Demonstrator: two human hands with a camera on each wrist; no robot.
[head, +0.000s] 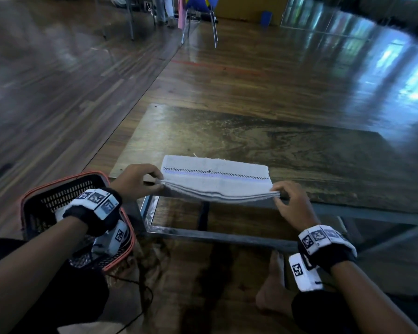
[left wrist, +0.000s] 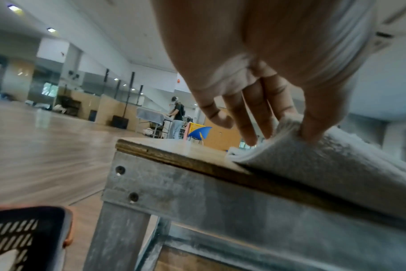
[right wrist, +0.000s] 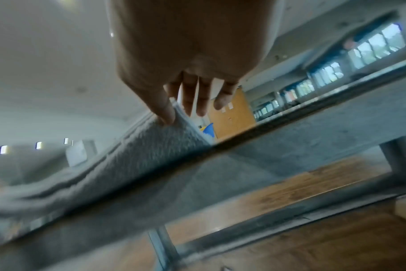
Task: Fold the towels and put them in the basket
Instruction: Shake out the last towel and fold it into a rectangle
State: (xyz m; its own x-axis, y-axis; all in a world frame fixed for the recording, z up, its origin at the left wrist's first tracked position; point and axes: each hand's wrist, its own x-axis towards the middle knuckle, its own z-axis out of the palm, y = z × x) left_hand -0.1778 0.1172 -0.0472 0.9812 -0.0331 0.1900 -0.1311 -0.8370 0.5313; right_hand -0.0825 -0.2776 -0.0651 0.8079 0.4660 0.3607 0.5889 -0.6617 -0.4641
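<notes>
Towel (head: 215,179) folded flat, gray-white with a dotted line and a pale purple stripe, lies at the near edge of the surface (head: 275,141), and its front edge hangs a little over that edge. I can see several layers stacked along the front.

My left hand (head: 135,180) is at the left end of the towel. In the left wrist view my thumb is under the cloth and my fingers (left wrist: 248,126) are on top, so I am pinching that corner. My little finger sticks out and touches nothing.

My right hand (head: 292,203) is at the right end. My thumb presses the cloth from below and my fingers (right wrist: 189,99) reach over the top, so I am pinching that corner too. The right wrist view is blurry, so I think only the first finger meets the thumb, but I cannot be sure.

The towel sags a bit in the middle between my two hands.

The basket (head: 58,186) is black with an orange rim. It sits on the floor (head: 58,92) just left of the surface, under my left wrist. Something white lies inside it, partly hidden by my arm.

A blue chair (head: 200,3) stands far off across the floor, and my bare foot (head: 273,285) is down below the surface
</notes>
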